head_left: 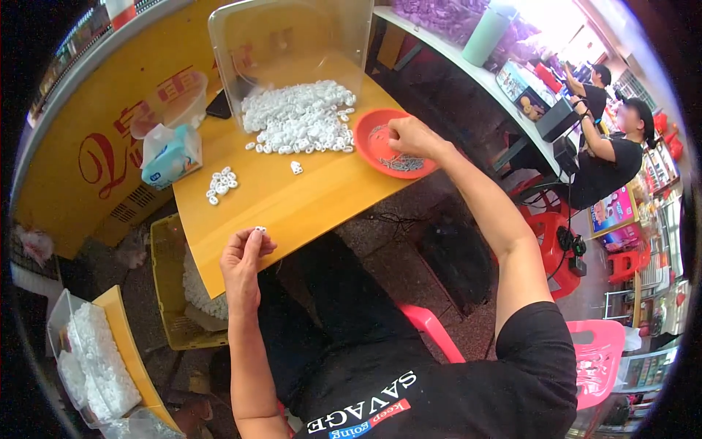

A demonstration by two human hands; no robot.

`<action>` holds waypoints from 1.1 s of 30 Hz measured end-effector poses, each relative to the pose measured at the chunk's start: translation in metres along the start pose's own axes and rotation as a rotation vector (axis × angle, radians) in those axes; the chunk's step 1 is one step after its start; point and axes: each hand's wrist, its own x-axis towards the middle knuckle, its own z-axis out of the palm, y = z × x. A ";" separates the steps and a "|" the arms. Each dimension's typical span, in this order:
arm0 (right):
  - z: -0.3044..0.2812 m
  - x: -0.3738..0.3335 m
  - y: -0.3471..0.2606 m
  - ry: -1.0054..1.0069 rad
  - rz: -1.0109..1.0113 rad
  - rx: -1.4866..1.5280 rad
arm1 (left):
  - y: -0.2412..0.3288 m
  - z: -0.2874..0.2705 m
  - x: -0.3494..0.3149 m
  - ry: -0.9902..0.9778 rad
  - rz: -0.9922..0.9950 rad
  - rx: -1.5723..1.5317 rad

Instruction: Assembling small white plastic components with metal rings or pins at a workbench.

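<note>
My left hand (pixel 246 252) is closed in a pinch near the table's front edge, with a small white plastic piece (pixel 259 229) between thumb and fingertip. My right hand (pixel 415 137) reaches over a red bowl (pixel 365 146), its fingers curled together; what they hold, if anything, is hidden. Small grey metal parts (pixel 404 163) lie in the bowl. Left of it is a heap of white oval pieces with dark holes (pixel 300 117), spilling from a clear plastic bin (pixel 285 44) tipped on its side. One or two similar pieces (pixel 296 167) sit apart in the middle, and a small cluster (pixel 221 184) lies to the left.
A tissue pack (pixel 172 155) and a dark phone-like object (pixel 219 106) are on the yellow table (pixel 314 197). Below stands a yellow crate (pixel 167 293); a clear tub of white pieces (pixel 99 358) is at lower left. Two people (pixel 610 150) work at the right, beside red stools (pixel 548 241).
</note>
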 end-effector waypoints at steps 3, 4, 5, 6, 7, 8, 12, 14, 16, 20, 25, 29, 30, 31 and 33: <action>-0.012 -0.004 -0.003 0.076 0.038 0.146 | 0.003 -0.006 0.010 -0.012 0.020 0.012; -0.012 -0.004 0.001 0.107 0.044 0.185 | 0.004 -0.007 0.012 -0.004 0.011 0.019; -0.013 -0.003 0.002 0.141 0.052 0.220 | 0.004 -0.005 0.015 -0.002 0.025 0.011; -0.016 -0.005 -0.002 0.086 0.147 0.274 | 0.005 -0.005 0.016 -0.001 0.041 0.003; -0.009 -0.004 0.000 0.082 0.148 0.279 | 0.005 -0.007 0.015 0.002 0.037 0.008; -0.004 -0.005 0.011 0.094 0.072 0.235 | 0.005 -0.005 0.016 0.004 0.028 0.030; 0.014 -0.004 0.017 0.076 -0.087 0.114 | 0.004 -0.005 0.020 -0.008 0.033 0.156; 0.005 -0.009 0.016 0.063 -0.089 0.082 | 0.002 -0.006 0.024 -0.012 0.083 0.212; -0.010 -0.008 0.014 0.322 -0.043 0.084 | 0.004 -0.008 0.030 0.012 0.037 0.441; -0.077 -0.001 0.037 0.904 0.025 0.089 | 0.002 -0.015 0.041 0.058 0.107 0.718; -0.143 0.025 0.128 1.166 0.351 -0.083 | 0.014 -0.001 0.049 0.002 0.082 0.825; -0.172 0.059 0.202 1.172 0.637 -0.035 | 0.026 0.001 0.050 -0.035 -0.002 0.804; -0.173 0.072 0.205 1.165 0.658 -0.030 | 0.030 -0.002 0.047 -0.043 -0.043 0.777; -0.175 0.083 0.210 1.150 0.731 -0.079 | 0.033 -0.007 0.045 -0.054 -0.051 0.763; -0.180 0.091 0.218 1.215 0.453 0.218 | 0.033 -0.015 0.044 -0.053 -0.119 0.743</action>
